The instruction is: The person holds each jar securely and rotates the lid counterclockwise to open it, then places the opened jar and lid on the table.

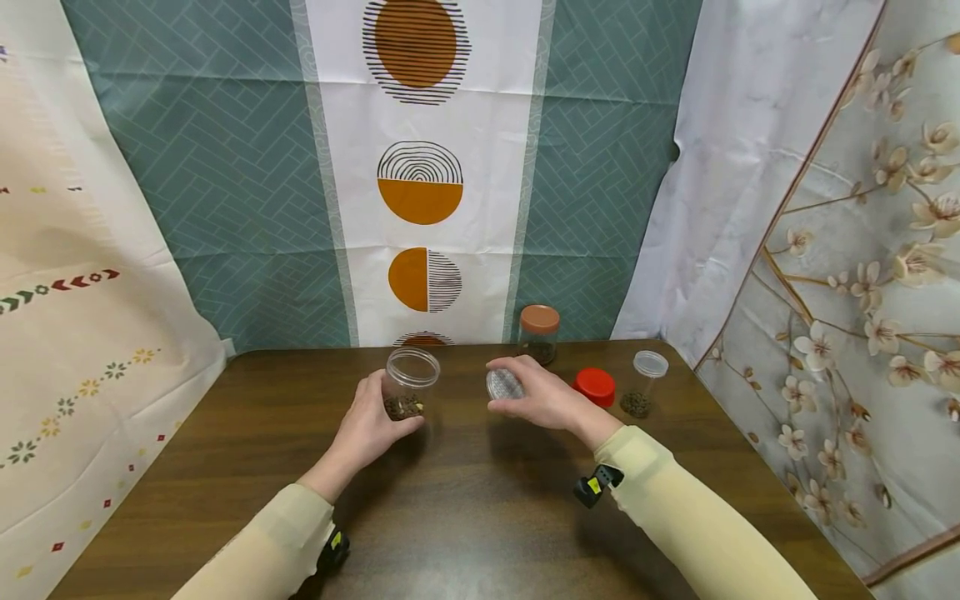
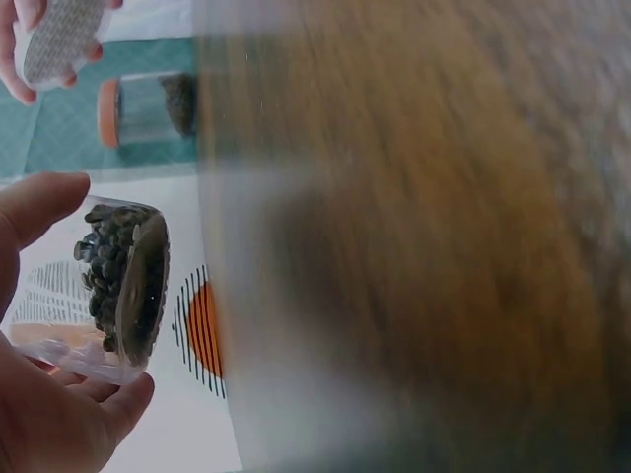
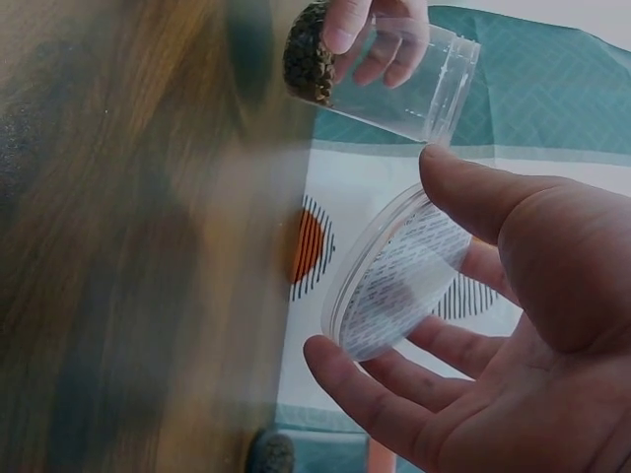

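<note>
My left hand (image 1: 367, 429) grips an uncapped clear plastic jar (image 1: 412, 367) around its lower side, raised over the table. Small dark pellets (image 2: 120, 261) fill the bottom of the jar, and its threaded mouth points up, tipped slightly. To the right, my right hand (image 1: 542, 397) holds a clear round lid (image 1: 504, 384) by its rim, thumb on one side and fingers on the other. The right wrist view shows the lid (image 3: 399, 271) tilted and apart from the jar's mouth, its inner face marked with fine printed lines.
At the back edge stands a clear jar with an orange-brown lid (image 1: 539, 319). A red lid (image 1: 595, 386) is on the table right of my right hand. Farther right is a clear jar with a clear lid (image 1: 650, 363) and dark contents. Fabric hangs behind the wooden table (image 1: 450, 517).
</note>
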`<state>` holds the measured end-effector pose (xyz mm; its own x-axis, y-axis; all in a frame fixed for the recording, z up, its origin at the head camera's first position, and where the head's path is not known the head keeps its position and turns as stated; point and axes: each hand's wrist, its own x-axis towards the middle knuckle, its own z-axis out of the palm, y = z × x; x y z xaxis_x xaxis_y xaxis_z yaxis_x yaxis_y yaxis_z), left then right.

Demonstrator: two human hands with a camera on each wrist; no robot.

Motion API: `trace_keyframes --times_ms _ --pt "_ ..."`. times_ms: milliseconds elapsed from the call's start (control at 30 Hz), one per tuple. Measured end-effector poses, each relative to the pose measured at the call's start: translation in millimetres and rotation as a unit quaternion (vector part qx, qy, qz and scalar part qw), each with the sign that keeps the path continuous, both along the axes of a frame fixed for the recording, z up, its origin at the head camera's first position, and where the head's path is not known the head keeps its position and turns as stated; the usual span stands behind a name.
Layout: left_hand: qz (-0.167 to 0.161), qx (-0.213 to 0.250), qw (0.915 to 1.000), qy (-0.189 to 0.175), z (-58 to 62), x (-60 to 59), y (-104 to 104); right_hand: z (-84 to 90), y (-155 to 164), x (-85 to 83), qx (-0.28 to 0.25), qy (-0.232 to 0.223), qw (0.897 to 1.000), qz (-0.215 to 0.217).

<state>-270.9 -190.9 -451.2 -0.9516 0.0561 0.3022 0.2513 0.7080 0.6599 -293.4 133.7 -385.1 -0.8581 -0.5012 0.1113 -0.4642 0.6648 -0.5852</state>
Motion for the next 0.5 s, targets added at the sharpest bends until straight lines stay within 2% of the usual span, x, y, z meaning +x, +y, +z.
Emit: trace_keyframes --times_ms 500 --pt "0.017 0.005 0.9998 -0.006 -6.7 -6.8 -21 -2.8 -2 -5.1 0.009 -0.008 1.000 -0.009"
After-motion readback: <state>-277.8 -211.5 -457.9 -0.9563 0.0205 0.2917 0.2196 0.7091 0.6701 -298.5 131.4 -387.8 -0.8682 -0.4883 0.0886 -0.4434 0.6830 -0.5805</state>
